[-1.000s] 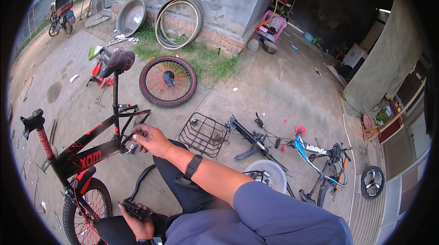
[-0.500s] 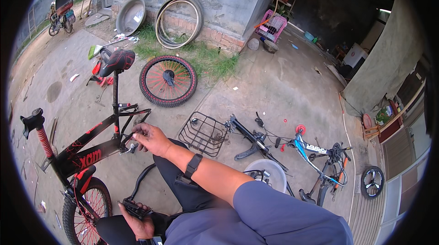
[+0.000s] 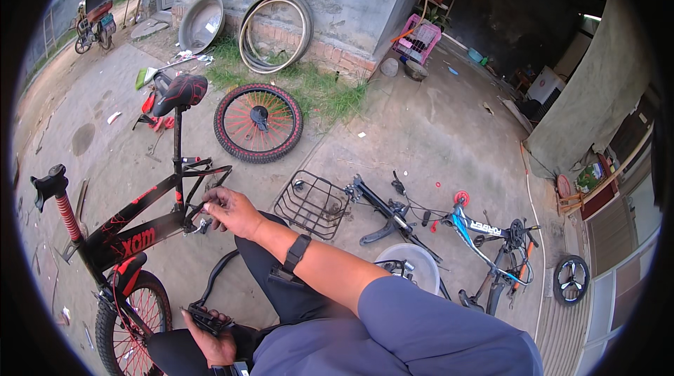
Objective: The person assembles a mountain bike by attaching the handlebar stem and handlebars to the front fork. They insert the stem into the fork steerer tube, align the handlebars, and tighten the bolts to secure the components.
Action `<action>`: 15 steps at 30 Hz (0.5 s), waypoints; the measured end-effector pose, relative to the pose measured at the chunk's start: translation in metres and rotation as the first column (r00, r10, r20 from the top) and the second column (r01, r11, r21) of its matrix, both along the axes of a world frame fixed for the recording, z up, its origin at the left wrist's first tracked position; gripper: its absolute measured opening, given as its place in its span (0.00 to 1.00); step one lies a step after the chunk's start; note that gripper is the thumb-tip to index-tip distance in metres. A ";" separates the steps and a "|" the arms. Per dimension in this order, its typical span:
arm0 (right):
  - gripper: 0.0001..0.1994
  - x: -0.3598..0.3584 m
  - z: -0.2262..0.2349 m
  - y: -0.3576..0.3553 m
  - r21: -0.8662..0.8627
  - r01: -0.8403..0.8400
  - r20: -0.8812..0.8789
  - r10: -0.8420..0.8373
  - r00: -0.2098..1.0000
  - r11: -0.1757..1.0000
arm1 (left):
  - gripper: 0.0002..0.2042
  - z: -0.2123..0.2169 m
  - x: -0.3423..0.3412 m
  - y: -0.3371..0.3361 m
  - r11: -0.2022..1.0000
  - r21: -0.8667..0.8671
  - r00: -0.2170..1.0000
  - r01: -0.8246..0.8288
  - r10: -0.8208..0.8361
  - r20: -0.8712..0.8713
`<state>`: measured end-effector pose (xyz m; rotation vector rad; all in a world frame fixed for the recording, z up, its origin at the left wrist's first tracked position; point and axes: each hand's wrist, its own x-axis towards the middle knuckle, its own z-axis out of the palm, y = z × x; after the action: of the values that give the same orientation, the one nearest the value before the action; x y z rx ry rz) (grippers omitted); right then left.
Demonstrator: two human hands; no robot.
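Note:
A black bicycle frame (image 3: 133, 235) with red markings stands at my left, its front wheel (image 3: 151, 302) with red spokes still fitted and the rear end without a wheel. My right hand (image 3: 230, 213) is at the frame's crank area, thumb and fingers pinched together. Whatever lies between those fingertips is too small to make out. Low down by my knee, my left hand (image 3: 214, 344) is closed round a small black part (image 3: 206, 320), its kind unclear. A curved black piece (image 3: 219, 274) runs upward just beyond this hand.
Beyond the frame lies a loose wheel (image 3: 258, 123). A black wire basket (image 3: 311, 204), a black fork (image 3: 382, 207), a white bucket (image 3: 425, 264) and a blue-white bicycle frame (image 3: 460, 225) are on the ground to the right. Rims (image 3: 298, 53) lean against the wall.

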<state>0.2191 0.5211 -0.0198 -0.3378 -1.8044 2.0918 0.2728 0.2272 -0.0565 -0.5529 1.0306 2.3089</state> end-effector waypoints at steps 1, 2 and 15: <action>0.11 0.000 -0.002 0.000 -0.004 0.001 0.002 -0.001 1.000 1.000 | 0.24 0.003 0.001 0.003 1.000 -0.004 1.000 -0.006 0.006 0.002; 0.11 0.001 -0.003 0.001 -0.008 0.002 0.005 -0.002 1.000 1.000 | 0.24 0.005 0.002 0.004 1.000 -0.009 1.000 -0.012 0.012 0.003; 0.11 0.001 0.000 0.000 -0.012 0.002 0.011 -0.002 1.000 1.000 | 0.25 -0.003 0.001 0.000 0.999 -0.025 1.000 0.020 -0.020 0.004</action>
<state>0.2197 0.5213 -0.0200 -0.3547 -1.7976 2.1039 0.2733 0.2274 -0.0595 -0.5539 1.0605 2.2796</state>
